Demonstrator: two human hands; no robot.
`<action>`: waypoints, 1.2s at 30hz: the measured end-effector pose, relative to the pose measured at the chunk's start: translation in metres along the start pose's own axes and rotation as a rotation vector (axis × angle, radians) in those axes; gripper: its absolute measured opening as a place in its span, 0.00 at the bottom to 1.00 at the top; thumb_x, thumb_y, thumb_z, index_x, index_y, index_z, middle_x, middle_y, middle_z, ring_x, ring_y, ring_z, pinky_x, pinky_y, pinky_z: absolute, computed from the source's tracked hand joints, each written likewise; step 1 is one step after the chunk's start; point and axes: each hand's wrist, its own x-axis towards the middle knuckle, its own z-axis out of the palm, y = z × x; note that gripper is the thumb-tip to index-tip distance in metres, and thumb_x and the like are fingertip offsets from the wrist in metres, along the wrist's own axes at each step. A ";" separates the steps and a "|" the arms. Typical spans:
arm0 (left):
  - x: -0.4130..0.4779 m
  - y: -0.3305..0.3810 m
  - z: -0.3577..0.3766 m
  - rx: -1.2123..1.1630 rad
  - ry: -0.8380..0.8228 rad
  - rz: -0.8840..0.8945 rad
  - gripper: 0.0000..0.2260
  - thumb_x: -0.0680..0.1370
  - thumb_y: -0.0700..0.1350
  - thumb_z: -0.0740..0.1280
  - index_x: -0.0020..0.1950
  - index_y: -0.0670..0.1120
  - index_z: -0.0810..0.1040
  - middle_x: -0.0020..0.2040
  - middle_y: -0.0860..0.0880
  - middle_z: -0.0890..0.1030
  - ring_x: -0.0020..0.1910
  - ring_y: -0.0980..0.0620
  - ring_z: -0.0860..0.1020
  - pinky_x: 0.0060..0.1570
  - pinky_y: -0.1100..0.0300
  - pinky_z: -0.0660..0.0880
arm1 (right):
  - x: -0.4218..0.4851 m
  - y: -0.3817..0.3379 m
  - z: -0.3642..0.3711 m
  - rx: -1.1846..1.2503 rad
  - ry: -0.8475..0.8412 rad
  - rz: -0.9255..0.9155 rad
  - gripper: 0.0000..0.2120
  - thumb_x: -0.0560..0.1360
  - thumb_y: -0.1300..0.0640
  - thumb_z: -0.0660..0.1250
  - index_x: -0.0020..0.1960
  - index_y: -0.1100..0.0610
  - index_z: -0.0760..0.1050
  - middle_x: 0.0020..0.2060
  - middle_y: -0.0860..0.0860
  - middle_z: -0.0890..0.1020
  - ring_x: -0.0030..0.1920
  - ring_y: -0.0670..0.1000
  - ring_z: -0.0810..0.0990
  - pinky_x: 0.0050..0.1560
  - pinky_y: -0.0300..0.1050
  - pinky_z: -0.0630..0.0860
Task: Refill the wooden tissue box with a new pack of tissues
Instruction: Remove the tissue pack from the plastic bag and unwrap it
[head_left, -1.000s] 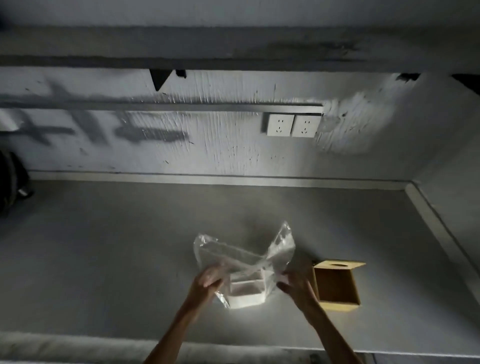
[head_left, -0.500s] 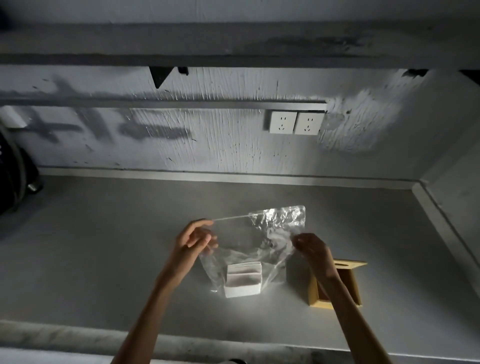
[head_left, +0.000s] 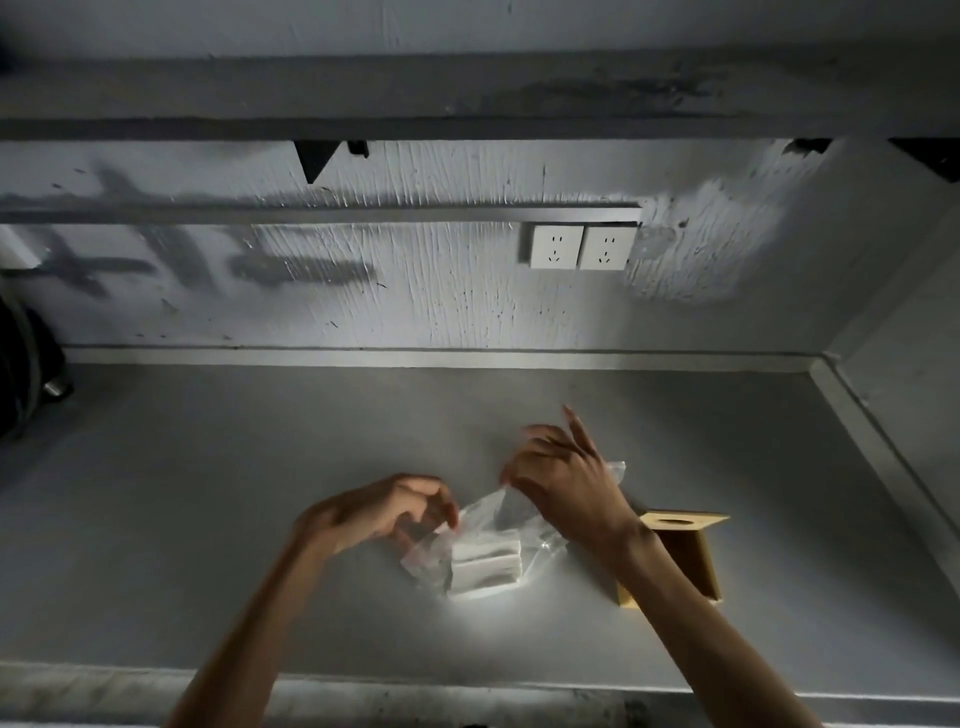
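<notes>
On the wide grey counter (head_left: 208, 519), which runs from the near edge to the rough grey wall (head_left: 415, 301), everything for the job sits right of centre. Two white wall sockets (head_left: 582, 246) are set side by side on that wall. One light wooden tissue box (head_left: 691, 558) lies tipped at the right, its panel with the round hole (head_left: 675, 521) facing up and its open inside largely hidden by the right forearm. One clear crinkled plastic wrapper (head_left: 483, 525) lies just left of it, with one white stack of tissues (head_left: 485, 564) inside, resting on the counter.

Two hands work the wrapper. The left hand (head_left: 384, 512) is curled narrow, pinching the film's left edge; the right hand (head_left: 566, 483) pinches the upper edge, with one finger straying up.

My guess is the wrapper is being pulled open. A sharp tug could tear the thin film unevenly, or drag the loose stack sideways and fan it out; the right forearm, passing over the box, could also knock it
</notes>
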 end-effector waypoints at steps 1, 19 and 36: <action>0.006 0.006 0.003 0.071 0.024 -0.049 0.08 0.72 0.43 0.63 0.49 0.46 0.78 0.45 0.49 0.80 0.42 0.55 0.77 0.39 0.63 0.73 | 0.000 0.000 0.001 0.046 0.019 0.004 0.06 0.76 0.51 0.67 0.51 0.44 0.80 0.55 0.42 0.82 0.69 0.48 0.71 0.76 0.61 0.51; 0.033 0.039 -0.009 0.947 0.529 0.031 0.07 0.73 0.40 0.60 0.45 0.49 0.75 0.50 0.46 0.82 0.49 0.42 0.79 0.47 0.53 0.76 | -0.046 -0.010 -0.062 -0.056 0.027 -0.024 0.10 0.71 0.56 0.74 0.50 0.43 0.83 0.47 0.42 0.85 0.55 0.44 0.81 0.73 0.57 0.61; 0.045 0.005 0.043 0.885 0.670 0.082 0.13 0.82 0.50 0.53 0.58 0.42 0.67 0.57 0.40 0.78 0.56 0.35 0.77 0.51 0.48 0.72 | -0.029 -0.067 -0.053 0.014 -0.089 0.380 0.15 0.71 0.66 0.66 0.54 0.52 0.78 0.52 0.49 0.85 0.52 0.50 0.84 0.53 0.47 0.82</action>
